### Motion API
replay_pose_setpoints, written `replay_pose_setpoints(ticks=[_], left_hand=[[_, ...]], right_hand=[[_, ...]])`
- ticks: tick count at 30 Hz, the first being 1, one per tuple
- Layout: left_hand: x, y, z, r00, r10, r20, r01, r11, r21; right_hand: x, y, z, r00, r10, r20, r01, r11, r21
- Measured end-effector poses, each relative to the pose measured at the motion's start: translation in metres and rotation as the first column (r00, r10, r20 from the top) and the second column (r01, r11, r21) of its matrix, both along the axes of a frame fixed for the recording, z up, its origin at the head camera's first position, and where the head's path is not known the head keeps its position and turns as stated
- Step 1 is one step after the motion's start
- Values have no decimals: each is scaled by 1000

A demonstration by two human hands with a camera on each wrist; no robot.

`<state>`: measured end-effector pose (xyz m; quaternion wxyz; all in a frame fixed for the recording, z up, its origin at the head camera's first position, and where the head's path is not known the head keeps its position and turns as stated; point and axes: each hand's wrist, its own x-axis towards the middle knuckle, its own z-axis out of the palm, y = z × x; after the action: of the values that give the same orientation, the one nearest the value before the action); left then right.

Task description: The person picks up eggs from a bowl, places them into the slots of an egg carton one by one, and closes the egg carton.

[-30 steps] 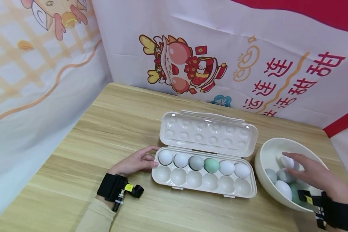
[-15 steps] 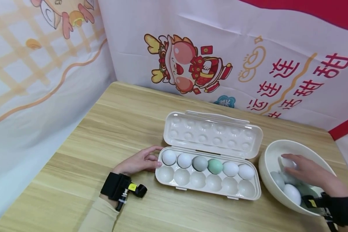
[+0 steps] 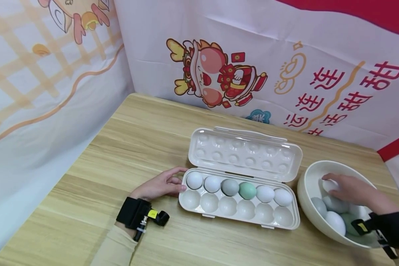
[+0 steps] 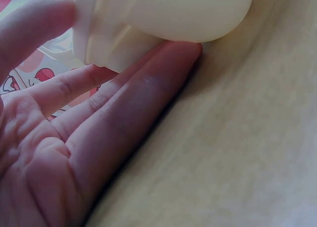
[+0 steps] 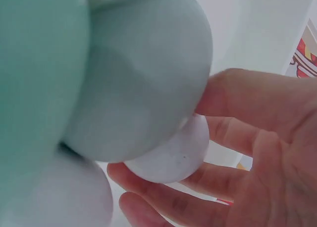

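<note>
At the left end of the open egg carton, my left hand holds its edge. In the left wrist view the thumb lies on the rim and the fingers reach under a rounded cup. Six-across, the back row is filled with white, grey and green eggs; the front row's cups are bare. My right hand is inside the cream bowl, thumb and fingers around a white egg. A grey egg partly covers that egg in the right wrist view.
More eggs lie in the bowl, including a white egg and a green egg. The carton's lid leans back on its hinge. A printed cloth hangs behind the wooden table.
My right hand has lowered slightly in the bowl and its fingers have closed around the white egg. The left hand stays on the carton; the head view has shifted a little.
</note>
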<state>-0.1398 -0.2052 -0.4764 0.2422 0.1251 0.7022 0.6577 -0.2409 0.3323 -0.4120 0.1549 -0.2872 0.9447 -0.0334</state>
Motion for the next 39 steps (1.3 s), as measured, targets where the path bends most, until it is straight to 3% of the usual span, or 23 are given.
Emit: replay_pose_setpoints(ticks=[7,16,30,39], left_hand=[[0,0,-1,1000,4,13,-4,1000,11],[0,0,0,1000,7,14,-7,1000,10],[0,0,-1,1000,4,10,-4,1000,9],[1,0,2,1000,4,12,-4,1000,8]], right_hand=[[-8,-5,4,995,-43,95,41,999,21],[-1,-17,25,990,-100,98,92,993,77],[20,-45,56,994,-106,-39,111,983,144],[46,-67,73,982,1,-187,20,993,112]])
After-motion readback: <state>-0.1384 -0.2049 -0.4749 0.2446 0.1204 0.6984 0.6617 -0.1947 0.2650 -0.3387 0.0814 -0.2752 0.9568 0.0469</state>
